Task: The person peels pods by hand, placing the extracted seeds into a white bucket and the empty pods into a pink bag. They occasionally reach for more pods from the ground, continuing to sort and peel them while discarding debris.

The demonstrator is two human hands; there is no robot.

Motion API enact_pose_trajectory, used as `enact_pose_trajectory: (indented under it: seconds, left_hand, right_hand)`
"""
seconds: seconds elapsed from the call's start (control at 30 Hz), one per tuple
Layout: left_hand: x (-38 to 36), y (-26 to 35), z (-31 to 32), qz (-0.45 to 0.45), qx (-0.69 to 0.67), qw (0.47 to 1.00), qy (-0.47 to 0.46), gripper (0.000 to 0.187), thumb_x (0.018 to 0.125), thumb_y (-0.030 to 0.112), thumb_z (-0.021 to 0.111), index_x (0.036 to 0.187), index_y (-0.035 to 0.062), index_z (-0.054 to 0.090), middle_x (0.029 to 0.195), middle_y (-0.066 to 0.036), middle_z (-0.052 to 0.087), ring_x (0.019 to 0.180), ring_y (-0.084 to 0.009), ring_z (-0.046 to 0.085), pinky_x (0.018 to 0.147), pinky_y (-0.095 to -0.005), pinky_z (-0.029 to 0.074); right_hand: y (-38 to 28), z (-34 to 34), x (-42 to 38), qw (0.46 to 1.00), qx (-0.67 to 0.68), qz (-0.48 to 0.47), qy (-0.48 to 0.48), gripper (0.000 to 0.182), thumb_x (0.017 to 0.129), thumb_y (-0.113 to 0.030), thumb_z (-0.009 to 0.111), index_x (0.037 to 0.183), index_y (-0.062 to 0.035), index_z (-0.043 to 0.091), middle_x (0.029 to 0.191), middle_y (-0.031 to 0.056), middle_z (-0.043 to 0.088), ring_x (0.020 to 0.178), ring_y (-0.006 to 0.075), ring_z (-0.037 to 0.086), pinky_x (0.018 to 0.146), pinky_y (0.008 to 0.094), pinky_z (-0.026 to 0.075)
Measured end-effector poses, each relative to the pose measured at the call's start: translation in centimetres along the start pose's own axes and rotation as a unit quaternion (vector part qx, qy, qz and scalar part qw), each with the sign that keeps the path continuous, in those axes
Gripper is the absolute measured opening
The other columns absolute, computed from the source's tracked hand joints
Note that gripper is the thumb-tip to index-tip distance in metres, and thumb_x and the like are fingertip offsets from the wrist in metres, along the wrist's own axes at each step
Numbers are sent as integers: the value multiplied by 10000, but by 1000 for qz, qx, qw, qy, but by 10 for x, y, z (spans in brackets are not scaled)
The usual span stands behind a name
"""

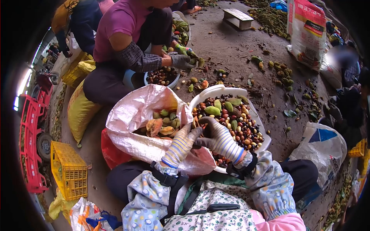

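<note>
In the head view, your left hand (180, 144) and right hand (217, 139) meet between the sack (122, 119) and basin (266, 141); I can't tell if they pinch anything. Green pods (212, 111) top the basin's seeds (246, 130). Pods look light, firm: pinch their fat middles. Shiny seeds may slip.

The left hand (180, 144) and right hand (220, 139), clad in striped gloves (231, 149), are held close together, fingers (211, 124) bent. Patterned sleeves (145, 198) are worn on both forearms (268, 181), which are angled inward; the wrists (244, 161) are ringed by dark bands (163, 178).
</note>
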State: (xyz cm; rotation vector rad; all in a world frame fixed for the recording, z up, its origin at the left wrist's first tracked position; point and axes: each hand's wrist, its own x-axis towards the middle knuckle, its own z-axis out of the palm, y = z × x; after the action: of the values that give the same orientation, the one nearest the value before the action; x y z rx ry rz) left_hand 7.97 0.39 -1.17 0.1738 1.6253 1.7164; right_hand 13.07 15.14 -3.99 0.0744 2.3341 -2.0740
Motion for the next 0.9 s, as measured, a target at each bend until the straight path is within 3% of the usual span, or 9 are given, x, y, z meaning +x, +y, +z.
enact_pose_trajectory:
  seconds: [0.07,0.2,0.4,0.47,0.6,0.63,0.77,0.87,0.9]
  left_hand:
    - [-1,-4,-3,30,-40,999,-20,395,920,207,556,1244,-6,481,1003,-47,575,874,-98,541,728,-218,475]
    - [-9,4,-8,34,13,999,-37,416,930,222,541,1281,14,461,971,-35,591,806,-88,542,702,-218,476]
    - [2,2,4,167,156,972,-49,565,900,239,591,1372,31,362,1105,-89,612,936,-185,586,820,-314,469]
    - [-5,4,1,137,395,908,-23,536,905,178,567,1372,22,356,1161,-126,585,1043,-192,551,878,-310,441]
    - [-1,-4,-1,211,235,949,-26,486,915,121,522,1362,9,368,1151,-109,583,980,-190,562,882,-301,445]
    - [0,-4,0,223,225,948,-19,451,929,138,516,1344,11,396,1124,-106,589,976,-145,546,870,-271,442]
    - [7,-18,-14,55,-21,997,-53,453,934,286,514,1302,31,443,1103,-82,584,913,-127,600,725,-238,522]
    - [5,-20,-13,-34,-132,990,-38,441,927,320,523,1262,35,480,1045,-67,600,826,-126,620,634,-246,534]
    - [6,-18,-14,-34,-117,992,-40,400,939,323,505,1207,26,527,1034,-51,604,852,-112,602,691,-232,510]
  right_hand:
    - [2,1,0,970,241,13,-17,680,690,-136,801,1237,-11,417,1016,99,620,926,213,605,818,323,495]
    - [-8,-9,-3,910,397,102,-64,590,748,-69,751,1244,12,441,1071,64,596,973,138,572,832,279,497]
    - [-4,-17,-1,974,212,65,-40,462,851,-254,664,1175,23,487,1022,51,589,933,101,537,813,241,462]
    - [4,-8,-4,948,312,63,-28,383,876,-211,630,1164,6,502,1033,40,587,939,102,542,820,243,466]
    - [9,-18,-7,951,302,71,-24,298,926,-192,545,1170,-25,510,1033,17,587,914,78,552,793,223,480]
    - [10,-12,-5,947,318,39,-2,300,931,-221,537,1164,-35,515,973,1,599,802,48,561,664,195,484]
    - [24,-20,-4,927,363,76,-49,295,894,-235,603,1123,-58,551,868,-24,605,598,10,512,468,167,398]
    - [25,-22,-1,956,253,130,-68,361,834,-215,683,1119,-34,555,902,0,613,694,53,564,560,198,457]
    - [20,-19,0,967,237,73,-57,525,751,-191,765,1170,2,514,998,44,608,854,144,596,724,247,492]
